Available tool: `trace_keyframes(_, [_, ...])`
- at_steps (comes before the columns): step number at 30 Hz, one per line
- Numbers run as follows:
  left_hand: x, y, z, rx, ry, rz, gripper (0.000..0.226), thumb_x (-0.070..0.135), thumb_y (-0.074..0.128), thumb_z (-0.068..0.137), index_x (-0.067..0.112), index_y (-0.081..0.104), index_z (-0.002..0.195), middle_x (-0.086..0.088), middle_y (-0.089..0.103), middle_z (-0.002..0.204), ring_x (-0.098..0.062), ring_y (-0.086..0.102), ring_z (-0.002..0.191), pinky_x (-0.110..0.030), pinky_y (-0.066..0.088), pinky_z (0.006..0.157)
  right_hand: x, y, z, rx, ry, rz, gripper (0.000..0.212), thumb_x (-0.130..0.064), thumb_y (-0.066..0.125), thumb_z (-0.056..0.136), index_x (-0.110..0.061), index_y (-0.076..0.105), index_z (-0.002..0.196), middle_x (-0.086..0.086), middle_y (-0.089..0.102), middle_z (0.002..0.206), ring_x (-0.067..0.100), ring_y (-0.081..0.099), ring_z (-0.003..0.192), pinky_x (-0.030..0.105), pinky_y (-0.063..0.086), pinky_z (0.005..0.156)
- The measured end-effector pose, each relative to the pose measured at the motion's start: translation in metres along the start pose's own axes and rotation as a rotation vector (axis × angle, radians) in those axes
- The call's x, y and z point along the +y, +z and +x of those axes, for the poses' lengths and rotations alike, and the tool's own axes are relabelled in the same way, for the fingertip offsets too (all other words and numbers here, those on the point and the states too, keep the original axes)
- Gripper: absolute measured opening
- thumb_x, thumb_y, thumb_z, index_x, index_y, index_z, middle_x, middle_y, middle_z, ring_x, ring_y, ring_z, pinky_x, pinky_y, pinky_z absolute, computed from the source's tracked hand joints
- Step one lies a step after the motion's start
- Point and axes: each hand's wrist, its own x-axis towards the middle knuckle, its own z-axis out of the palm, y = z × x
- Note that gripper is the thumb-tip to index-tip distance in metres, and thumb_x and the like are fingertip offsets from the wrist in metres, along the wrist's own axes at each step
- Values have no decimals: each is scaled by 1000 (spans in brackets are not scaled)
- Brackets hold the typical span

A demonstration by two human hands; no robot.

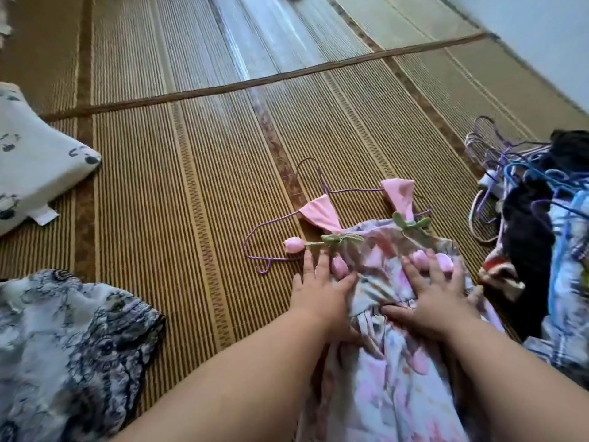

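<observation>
Dress (398, 378) is flat on the mat (191, 186) dead ahead of me. Its long axis runs straight away from my body, skirt end at my lap, pink straps (320, 212) at the far end. Purple wire hanger (271, 229) is threaded through the straps. Its hook points away and a bit left, and its left shoulder sticks out bare on the mat past the fabric. Both hands sit on the bodice just below the straps, side by side across the dress. Left hand (322, 288): fingers straight and spread, on the left edge of the cloth, partly over the mat, gripping nothing. Right hand (436, 301): palm down, fingers splayed flat, pressing the middle-right of the bodice, nothing gripped either. Key relation: the hanger lies just beyond my fingertips on the same axis, so it has to slide out away from me with the dress pinned. Left hand is nearer the exposed hanger arm, so my guess is left pulls and right holds down. Laundry pile (526, 237) is on my right, pillow (38, 161) far left, both well apart from this.
</observation>
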Motion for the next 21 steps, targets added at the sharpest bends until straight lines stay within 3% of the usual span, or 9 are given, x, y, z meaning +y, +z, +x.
trace_keyframes(4, [-17, 2, -12, 65, 85, -107, 105, 77, 63, 59, 54, 4, 142, 2, -28, 155, -27, -32, 138, -53, -7, 112, -17, 0, -6, 33, 6, 75, 116, -97, 36, 45, -51, -7, 143, -7, -28, 153, 37, -31, 135, 69, 1, 106])
trace_keyframes(9, [-87, 7, -74, 311, -57, -163, 81, 67, 52, 78, 54, 3, 142, 7, -12, 158, -17, -21, 142, -44, -10, 109, -89, 26, -44, 286, 20, 174, 84, -75, 40, 77, -43, 9, 147, 4, -27, 154, 36, -21, 140, 65, 3, 110])
trace_keyframes(11, [-124, 6, -108, 401, -142, -155, 70, 60, 48, 82, 53, 11, 141, 11, -9, 157, -15, -20, 142, -45, -9, 109, -132, 31, -64, 361, -82, 264, 75, -60, 31, 81, -31, 19, 149, 11, -16, 157, 37, -14, 142, 62, 2, 112])
trace_keyframes(14, [-188, 2, -168, 458, -280, -145, 64, 49, 49, 84, 51, 20, 141, 10, -7, 157, -14, -22, 139, -45, -7, 112, -209, 35, -93, 379, -358, 222, 75, -44, 21, 73, -36, 13, 147, 4, -20, 154, 28, -31, 137, 57, -11, 110])
trace_keyframes(17, [-246, 0, -221, 444, -454, -83, 66, 44, 53, 85, 48, 23, 144, 5, -4, 159, -16, -21, 141, -46, -5, 114, -288, 38, -116, 341, -620, 246, 72, -50, 28, 77, -44, 11, 146, -7, -28, 150, 15, -38, 133, 55, -15, 110])
trace_keyframes(19, [-279, 0, -252, 405, -617, -56, 68, 49, 49, 86, 48, 16, 145, 2, -9, 160, -22, -18, 144, -50, -3, 115, -346, 46, -131, 249, -794, 170, 68, -58, 29, 83, -48, 3, 145, -10, -26, 152, 13, -42, 130, 53, -20, 107])
trace_keyframes(21, [-296, 0, -264, 336, -730, -47, 68, 55, 47, 85, 47, 15, 145, -2, -11, 159, -28, -18, 144, -54, -1, 114, -384, 57, -136, 148, -895, 88, 69, -58, 33, 87, -45, -3, 145, -7, -21, 156, 17, -35, 135, 54, -18, 106])
